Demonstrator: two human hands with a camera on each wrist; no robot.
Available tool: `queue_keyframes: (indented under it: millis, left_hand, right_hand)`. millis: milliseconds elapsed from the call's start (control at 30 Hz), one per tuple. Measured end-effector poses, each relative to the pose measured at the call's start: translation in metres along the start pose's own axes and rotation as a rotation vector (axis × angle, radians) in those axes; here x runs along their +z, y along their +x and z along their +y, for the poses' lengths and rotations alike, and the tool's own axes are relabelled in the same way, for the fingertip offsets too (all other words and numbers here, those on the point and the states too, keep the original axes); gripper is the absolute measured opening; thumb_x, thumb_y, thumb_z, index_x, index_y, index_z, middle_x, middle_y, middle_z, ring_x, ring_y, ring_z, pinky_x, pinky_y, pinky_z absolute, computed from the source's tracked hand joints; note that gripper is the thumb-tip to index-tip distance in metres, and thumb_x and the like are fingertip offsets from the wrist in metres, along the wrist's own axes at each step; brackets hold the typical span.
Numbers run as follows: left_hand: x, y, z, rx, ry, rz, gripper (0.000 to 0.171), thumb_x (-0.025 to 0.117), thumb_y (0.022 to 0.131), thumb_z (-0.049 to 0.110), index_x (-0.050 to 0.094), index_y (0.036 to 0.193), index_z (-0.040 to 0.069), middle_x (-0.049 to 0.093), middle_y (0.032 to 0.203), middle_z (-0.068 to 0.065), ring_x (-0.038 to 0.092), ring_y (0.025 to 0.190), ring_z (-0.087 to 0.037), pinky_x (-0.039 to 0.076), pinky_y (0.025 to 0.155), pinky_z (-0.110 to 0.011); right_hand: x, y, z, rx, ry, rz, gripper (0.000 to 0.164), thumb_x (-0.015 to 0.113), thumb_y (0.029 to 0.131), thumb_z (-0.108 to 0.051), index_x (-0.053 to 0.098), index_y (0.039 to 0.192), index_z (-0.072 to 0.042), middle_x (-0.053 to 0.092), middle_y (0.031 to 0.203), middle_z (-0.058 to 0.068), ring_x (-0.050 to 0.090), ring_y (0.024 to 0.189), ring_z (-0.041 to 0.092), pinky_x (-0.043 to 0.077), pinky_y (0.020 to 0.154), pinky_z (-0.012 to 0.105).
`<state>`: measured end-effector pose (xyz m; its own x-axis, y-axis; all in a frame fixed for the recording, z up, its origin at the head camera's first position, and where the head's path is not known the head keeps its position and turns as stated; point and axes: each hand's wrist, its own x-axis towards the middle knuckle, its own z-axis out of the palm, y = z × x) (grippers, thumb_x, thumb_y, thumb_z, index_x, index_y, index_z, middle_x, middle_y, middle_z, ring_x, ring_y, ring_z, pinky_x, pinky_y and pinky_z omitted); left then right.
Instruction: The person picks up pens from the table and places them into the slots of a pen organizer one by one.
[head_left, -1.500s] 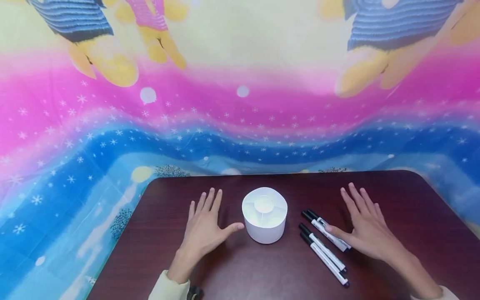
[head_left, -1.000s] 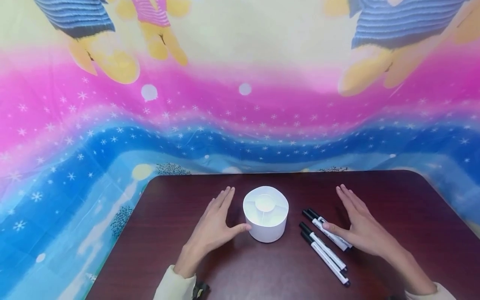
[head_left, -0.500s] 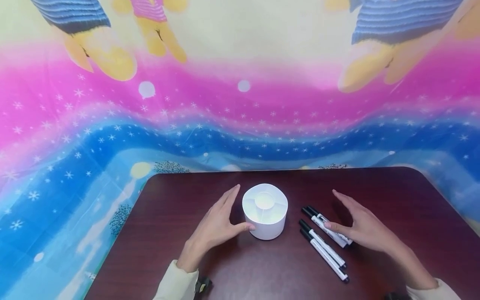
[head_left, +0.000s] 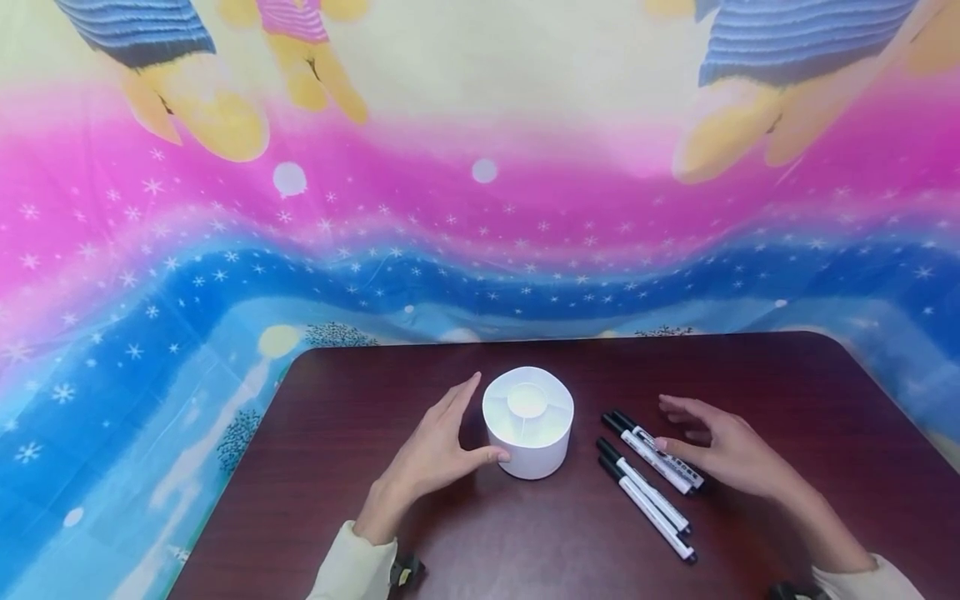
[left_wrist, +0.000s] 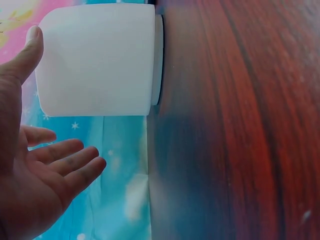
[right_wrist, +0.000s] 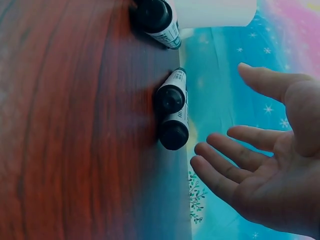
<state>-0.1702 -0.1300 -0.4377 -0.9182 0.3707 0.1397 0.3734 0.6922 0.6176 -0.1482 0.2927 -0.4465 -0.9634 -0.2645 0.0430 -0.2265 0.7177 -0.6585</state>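
Observation:
A white round holder (head_left: 534, 460) with divided compartments and a central ring stands upright on the table. My left hand (head_left: 427, 457) is at its left side, fingers extended and thumb in front of its wall. Whether the thumb touches it I cannot tell; in the left wrist view a gap separates the other fingers from the holder (left_wrist: 97, 62). To the right lie two pairs of black-capped white markers, a front pair (head_left: 654, 512) and a back pair (head_left: 656, 461). My right hand (head_left: 731, 452) hovers beside the back pair, fingers loosely bent and holding nothing. Marker ends (right_wrist: 172, 100) show in the right wrist view.
The dark reddish-brown table (head_left: 517, 542) has rounded far corners. Behind it hangs a pink and blue cloth (head_left: 525, 225) printed with snowflakes and cartoon figures. Light sleeves (head_left: 352, 562) and dark wrist straps show at the lower edge.
My left hand has moved right to the holder, its fingers drawing together. My right hand's fingers have lowered and bent slightly near the markers. Holder and markers have stayed in place.

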Motion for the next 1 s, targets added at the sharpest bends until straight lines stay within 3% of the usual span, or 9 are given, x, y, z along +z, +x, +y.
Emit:
queue_keyframes:
  millis: [133,200,400,667,1000]
  left_hand:
    - [0.0,0.0,0.0,-0.002,-0.006,0.001,0.118,0.091,0.079,0.06,0.029,0.171,0.02,0.04,0.173,-0.007,0.042,0.158,-0.033,0.042,0.124,-0.059]
    - [0.001,-0.001,-0.001,-0.001,-0.007,0.0,0.117,0.091,0.079,0.06,0.03,0.171,0.02,0.041,0.172,-0.007,0.044,0.157,-0.033,0.043,0.124,-0.059]
    - [0.003,0.001,-0.003,0.009,-0.019,-0.006,0.117,0.092,0.079,0.059,0.032,0.171,0.018,0.045,0.17,-0.009,0.047,0.155,-0.032,0.044,0.123,-0.058]
    - [0.004,0.004,-0.005,0.038,-0.072,0.0,0.115,0.093,0.079,0.055,0.034,0.169,0.017,0.052,0.164,-0.01,0.065,0.138,-0.03,0.053,0.115,-0.052]
    - [0.006,0.005,-0.005,0.039,-0.064,0.001,0.111,0.094,0.079,0.054,0.037,0.168,0.018,0.052,0.163,-0.011,0.069,0.13,-0.03,0.056,0.112,-0.052]
  right_hand:
    - [0.0,0.001,0.002,0.023,0.03,-0.011,0.062,0.077,0.101,-0.035,0.058,0.151,-0.002,0.068,0.143,0.022,0.071,0.122,0.037,0.062,0.089,0.026]
    - [0.0,0.001,0.004,0.034,0.049,-0.022,0.06,0.077,0.101,-0.034,0.06,0.149,-0.001,0.07,0.141,0.021,0.072,0.12,0.035,0.061,0.086,0.023]
    - [-0.003,0.005,0.009,0.046,0.085,-0.058,0.059,0.077,0.101,-0.033,0.061,0.148,-0.001,0.073,0.135,0.02,0.075,0.116,0.029,0.061,0.083,0.021]
    - [-0.006,0.012,0.016,0.034,0.166,-0.135,0.057,0.078,0.1,-0.029,0.062,0.146,0.002,0.074,0.133,0.019,0.074,0.107,0.004,0.062,0.082,0.023]
    - [-0.006,0.018,0.021,0.047,0.212,-0.181,0.058,0.08,0.099,-0.027,0.063,0.144,0.004,0.074,0.132,0.02,0.074,0.104,0.004,0.063,0.082,0.024]
